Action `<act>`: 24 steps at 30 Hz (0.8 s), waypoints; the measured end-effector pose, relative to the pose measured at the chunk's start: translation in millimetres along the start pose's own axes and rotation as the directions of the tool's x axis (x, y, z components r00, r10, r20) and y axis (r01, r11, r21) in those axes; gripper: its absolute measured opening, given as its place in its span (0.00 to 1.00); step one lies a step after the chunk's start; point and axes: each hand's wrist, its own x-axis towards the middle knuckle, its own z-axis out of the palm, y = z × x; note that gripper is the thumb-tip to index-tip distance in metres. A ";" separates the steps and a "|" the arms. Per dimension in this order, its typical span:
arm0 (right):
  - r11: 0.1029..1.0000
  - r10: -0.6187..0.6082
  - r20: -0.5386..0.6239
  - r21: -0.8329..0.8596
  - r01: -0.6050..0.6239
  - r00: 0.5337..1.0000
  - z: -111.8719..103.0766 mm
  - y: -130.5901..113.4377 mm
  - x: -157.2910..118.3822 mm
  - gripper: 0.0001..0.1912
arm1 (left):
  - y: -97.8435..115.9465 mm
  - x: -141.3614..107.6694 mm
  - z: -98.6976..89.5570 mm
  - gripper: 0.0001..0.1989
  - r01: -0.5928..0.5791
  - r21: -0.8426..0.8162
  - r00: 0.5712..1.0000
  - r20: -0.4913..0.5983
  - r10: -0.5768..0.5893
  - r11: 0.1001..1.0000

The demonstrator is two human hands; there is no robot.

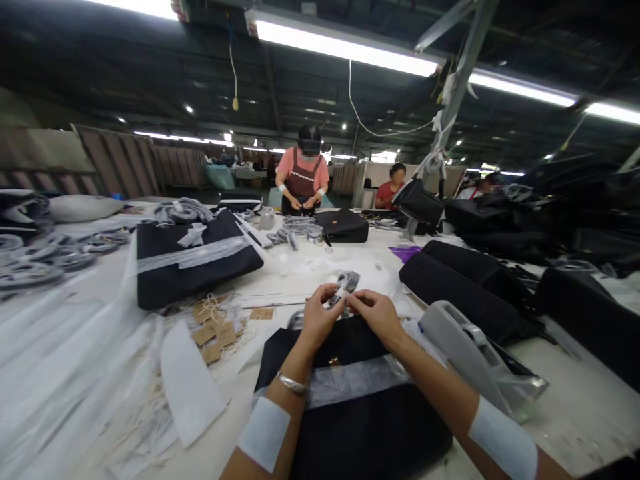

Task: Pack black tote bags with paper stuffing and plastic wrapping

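Two hands [320,313] hold one grey coil [352,281]

The nearest bag [370,433] is showing black with a gold clasp [334,362]; the held strap [352,281] is looking grey, the tags [226,333] tan, the counter [575,407] off-white, the apron [306,177] brown with white trim.

Tubes [345,48] blazing overhead, burnt out to pure white, while the roof [135,67] sits in gloom! Down here soft light pales the table [590,407], the right-hand pile [555,207] drowns in black, and the edges stretch, bend and blur.
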 end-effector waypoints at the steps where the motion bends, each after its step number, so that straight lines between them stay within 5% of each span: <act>1: 1.000 0.007 -0.001 -0.014 -0.007 1.000 0.8 1.4 2.2 0.18 | -0.9 0.3 0.0 0.16 -0.005 -0.001 1.000 -0.004 0.005 1.000; 16: 0.958 0.253 0.007 -0.141 -0.249 0.968 -7.8 -0.8 11.3 0.17 | -13.9 -1.1 0.4 0.17 -0.076 0.142 0.997 -0.022 0.080 0.987; 24: 0.978 0.196 0.078 -0.080 -0.190 0.977 -11.6 22.4 16.3 0.22 | -2.3 -0.3 -3.5 0.22 0.057 -0.076 0.996 0.074 -0.051 0.996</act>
